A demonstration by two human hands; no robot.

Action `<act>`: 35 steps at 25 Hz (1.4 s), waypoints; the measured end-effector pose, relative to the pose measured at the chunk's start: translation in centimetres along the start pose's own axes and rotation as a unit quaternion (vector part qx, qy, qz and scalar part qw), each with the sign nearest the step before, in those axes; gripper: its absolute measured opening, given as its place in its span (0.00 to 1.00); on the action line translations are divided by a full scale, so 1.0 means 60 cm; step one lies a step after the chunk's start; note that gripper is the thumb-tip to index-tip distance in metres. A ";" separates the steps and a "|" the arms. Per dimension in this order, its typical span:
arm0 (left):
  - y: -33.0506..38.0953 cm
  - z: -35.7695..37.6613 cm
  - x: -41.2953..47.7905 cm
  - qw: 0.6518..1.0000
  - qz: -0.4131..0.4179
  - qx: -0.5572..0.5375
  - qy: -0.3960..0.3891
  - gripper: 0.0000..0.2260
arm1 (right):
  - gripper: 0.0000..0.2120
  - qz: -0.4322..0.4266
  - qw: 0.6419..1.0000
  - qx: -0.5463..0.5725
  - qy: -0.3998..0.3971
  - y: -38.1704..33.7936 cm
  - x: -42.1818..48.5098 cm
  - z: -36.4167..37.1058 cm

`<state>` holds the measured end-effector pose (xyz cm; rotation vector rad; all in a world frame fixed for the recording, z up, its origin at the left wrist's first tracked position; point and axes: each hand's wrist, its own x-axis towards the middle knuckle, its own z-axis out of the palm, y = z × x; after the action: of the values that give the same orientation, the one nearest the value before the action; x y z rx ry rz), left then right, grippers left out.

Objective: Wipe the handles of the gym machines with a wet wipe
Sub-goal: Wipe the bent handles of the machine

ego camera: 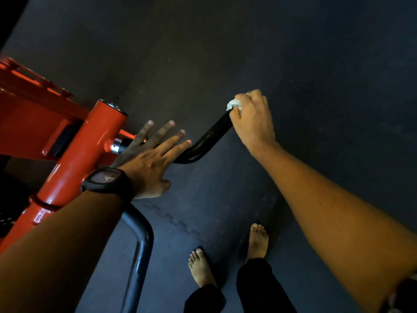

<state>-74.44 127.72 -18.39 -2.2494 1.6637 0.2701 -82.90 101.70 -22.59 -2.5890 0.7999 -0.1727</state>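
Clamping wadded wet wipe (233, 104) onto far end of black curved handle (207, 136) w/ right hand (253, 119), grip clenched round wipe + bar. Left hand (146, 154) flat, fingers straight, grip released, lying over handle's base by red machine frame (74, 143); contact w/ bar unclear. Risks, prob.: wipe too bunched, cleaning only a strip; slipping off bar's tip; bar swinging, if pivoted, w/ nothing bracing it; bare feet (258, 240) close below. Second black handle (141, 240) apart from both hands. Writing: small white mark low on frame, unreadable; wristwatch (106, 179), no legible brand.
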 end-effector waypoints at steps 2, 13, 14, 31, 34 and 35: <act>-0.001 0.000 0.002 1.000 -0.001 0.000 0.001 0.52 | 0.13 0.146 0.987 0.057 0.036 0.006 0.010 -0.002; -0.001 -0.002 0.004 1.000 -0.008 0.005 -0.013 0.50 | 0.17 0.436 0.707 0.555 0.038 -0.071 -0.080 0.072; -0.002 -0.003 0.004 1.000 -0.009 0.006 -0.017 0.50 | 0.17 0.428 0.712 0.556 0.040 -0.092 -0.094 0.067; 0.001 -0.024 0.004 0.998 -0.001 -0.031 -0.048 0.47 | 0.18 0.029 0.970 0.232 0.063 -0.184 -0.163 0.058; 0.000 -0.025 0.006 0.998 -0.007 -0.027 -0.059 0.49 | 0.13 -0.153 0.986 0.031 0.055 -0.102 -0.123 0.061; -0.001 -0.023 0.007 0.998 -0.007 -0.026 -0.057 0.50 | 0.13 -0.149 0.987 0.013 0.051 -0.076 -0.116 0.059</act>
<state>-74.33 126.85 -17.26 -2.2376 1.5998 0.4342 -85.50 110.26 -23.77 -2.6805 0.4369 -0.4043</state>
